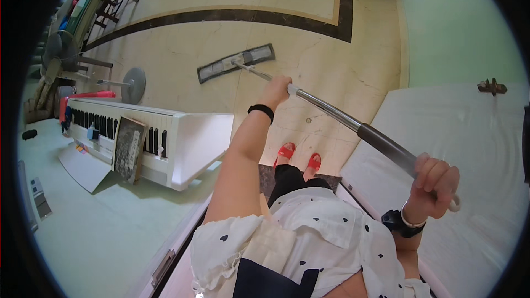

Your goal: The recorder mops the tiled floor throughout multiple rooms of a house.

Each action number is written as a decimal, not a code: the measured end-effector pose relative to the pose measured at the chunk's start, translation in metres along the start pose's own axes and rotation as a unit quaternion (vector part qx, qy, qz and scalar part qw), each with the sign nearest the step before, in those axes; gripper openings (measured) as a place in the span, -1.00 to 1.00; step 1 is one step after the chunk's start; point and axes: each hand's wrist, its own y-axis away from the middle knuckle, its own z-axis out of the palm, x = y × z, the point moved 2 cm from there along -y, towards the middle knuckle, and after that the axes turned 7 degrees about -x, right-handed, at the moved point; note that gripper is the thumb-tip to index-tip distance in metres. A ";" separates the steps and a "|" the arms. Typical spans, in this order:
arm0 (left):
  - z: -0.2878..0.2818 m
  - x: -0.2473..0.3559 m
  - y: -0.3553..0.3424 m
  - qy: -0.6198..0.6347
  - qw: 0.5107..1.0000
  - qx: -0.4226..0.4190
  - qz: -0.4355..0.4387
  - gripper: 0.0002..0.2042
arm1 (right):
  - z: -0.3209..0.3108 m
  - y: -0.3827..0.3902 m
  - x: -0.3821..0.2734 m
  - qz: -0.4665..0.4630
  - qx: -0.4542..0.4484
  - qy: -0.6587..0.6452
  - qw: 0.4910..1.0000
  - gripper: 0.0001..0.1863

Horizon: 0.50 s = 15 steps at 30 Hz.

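The mop [331, 111] slants across the view, its flat head [212, 70] lying on the pale floor [317, 72], on the near side of the dark border strip [243, 17]. The left hand [276, 91] has its fingers closed round the pole partway along; the right hand [435, 185] grips the dark sleeve near the top end, fingers curled right round it. Neither hand is open.

The work looks like floor mopping under way: the head is down and both hands hold the pole. How much is done I cannot tell, as no wiped edge or wet patch shows clearly. What is left is equally uncertain; the floor beyond the border and the strip beside the fan base [134, 85] and white piano [199, 138] may be part of it.
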 end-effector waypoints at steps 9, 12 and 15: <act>0.034 0.092 0.006 0.066 0.997 0.021 0.032 -0.82 | -0.049 -0.031 -0.068 0.006 -0.066 0.006 0.998 -0.88; 0.035 0.143 0.021 0.062 0.996 0.040 0.040 -0.81 | -0.072 -0.050 -0.101 -0.009 -0.190 -0.023 0.982 -0.85; 0.043 0.164 0.030 0.196 0.977 0.065 0.058 -0.83 | -0.064 -0.063 -0.117 -0.032 -0.252 -0.003 0.967 -0.80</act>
